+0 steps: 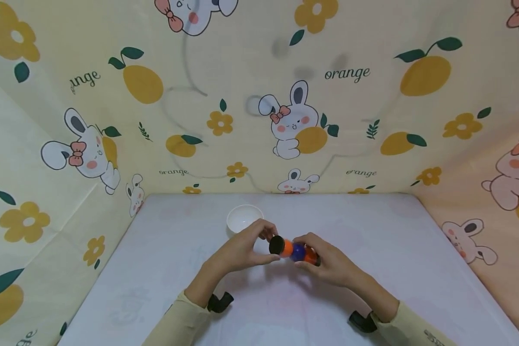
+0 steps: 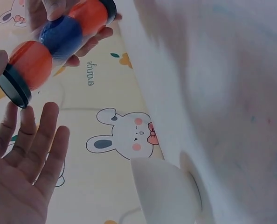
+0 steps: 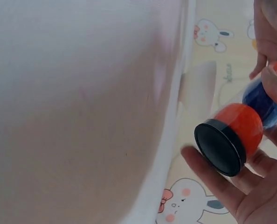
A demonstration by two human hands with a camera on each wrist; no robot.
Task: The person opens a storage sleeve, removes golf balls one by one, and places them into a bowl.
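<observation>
Above the white table point(image 1: 372, 250) we hold a clear plastic tube of orange and blue balls, black-capped point(image 1: 295, 251): right hand point(image 1: 330, 262) wrapped round it, left hand point(image 1: 242, 250) loosely open at the cap. Light, rigid, probably slick; grip mid-body.

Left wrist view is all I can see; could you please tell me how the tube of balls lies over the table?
Observer: In the head view the tube of balls lies roughly level above the white table, gripped by the right hand.
Operator: Thank you. What does the inside of the bowl look like?
Observer: The white bowl stands upright just behind the left hand, and its inside looks empty.
Operator: And the end face of the cap?
Observer: The right wrist view shows the black cap face-on: flat and plain black.
</observation>
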